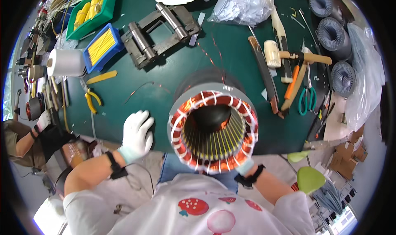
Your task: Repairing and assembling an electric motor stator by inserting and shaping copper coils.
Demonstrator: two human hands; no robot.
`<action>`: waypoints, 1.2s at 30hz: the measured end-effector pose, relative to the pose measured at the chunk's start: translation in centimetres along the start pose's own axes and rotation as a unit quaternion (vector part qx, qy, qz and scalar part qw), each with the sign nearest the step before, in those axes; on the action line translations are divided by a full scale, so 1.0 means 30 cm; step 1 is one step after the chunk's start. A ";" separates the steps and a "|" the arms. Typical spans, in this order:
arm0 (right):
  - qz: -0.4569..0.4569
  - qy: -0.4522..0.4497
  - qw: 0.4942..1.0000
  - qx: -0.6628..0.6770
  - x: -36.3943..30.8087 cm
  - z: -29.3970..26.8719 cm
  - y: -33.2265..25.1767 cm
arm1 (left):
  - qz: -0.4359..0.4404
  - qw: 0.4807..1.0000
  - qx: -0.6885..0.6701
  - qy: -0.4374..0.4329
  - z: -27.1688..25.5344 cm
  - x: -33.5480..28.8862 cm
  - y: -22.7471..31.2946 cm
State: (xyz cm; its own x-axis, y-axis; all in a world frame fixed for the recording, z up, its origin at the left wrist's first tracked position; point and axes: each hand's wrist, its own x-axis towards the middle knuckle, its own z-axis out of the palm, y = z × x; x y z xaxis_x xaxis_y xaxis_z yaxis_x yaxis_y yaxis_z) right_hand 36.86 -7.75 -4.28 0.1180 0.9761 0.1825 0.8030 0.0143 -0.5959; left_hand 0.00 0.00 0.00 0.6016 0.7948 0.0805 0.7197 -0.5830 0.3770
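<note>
A motor stator [175, 125] stands at the table's front edge, tilted so its open bore faces me. White lacing binds the copper winding [243, 154] around its rim, and yellow strips line the slots inside. My left hand [138, 134], in a white glove, lies on the table to the left of the stator, apart from it, fingers extended and holding nothing. Of my right hand [246, 167] only the glove cuff shows, at the stator's lower right. The stator hides its fingers, so their grip cannot be seen.
Beyond the stator lies a metal fixture with two rollers [171, 20]. A mallet [272, 54], green-handled scissors [307, 99] and wooden sticks lie right, near several stator cores [343, 78]. Yellow-handled pliers [91, 100] and a blue tray [119, 39] are left. A co-worker's gloved hand [43, 120] is far left.
</note>
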 end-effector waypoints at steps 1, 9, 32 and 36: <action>0.055 -0.004 0.998 0.029 -0.022 -0.060 -0.073 | -0.005 1.000 0.000 0.004 -0.010 -0.039 0.041; -0.036 -0.104 0.994 0.027 0.213 -0.239 -0.057 | -0.079 0.997 -0.007 0.006 -0.109 0.105 0.110; 0.199 -0.089 0.974 -0.066 -0.086 -0.655 0.049 | 0.038 0.999 -0.024 -0.028 -0.353 0.421 0.650; 0.183 -0.095 0.979 0.009 0.082 -0.693 0.067 | -0.028 0.999 -0.032 -0.024 -0.313 0.422 0.718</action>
State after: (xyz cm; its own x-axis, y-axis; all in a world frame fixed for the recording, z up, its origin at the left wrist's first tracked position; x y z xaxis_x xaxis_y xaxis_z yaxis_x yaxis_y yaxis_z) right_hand 50.91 -9.82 11.23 0.2827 0.9396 -0.1930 0.7164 -0.3406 -0.6090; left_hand 19.87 -0.92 17.80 0.5777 0.8161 0.0147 0.7297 -0.5244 0.4387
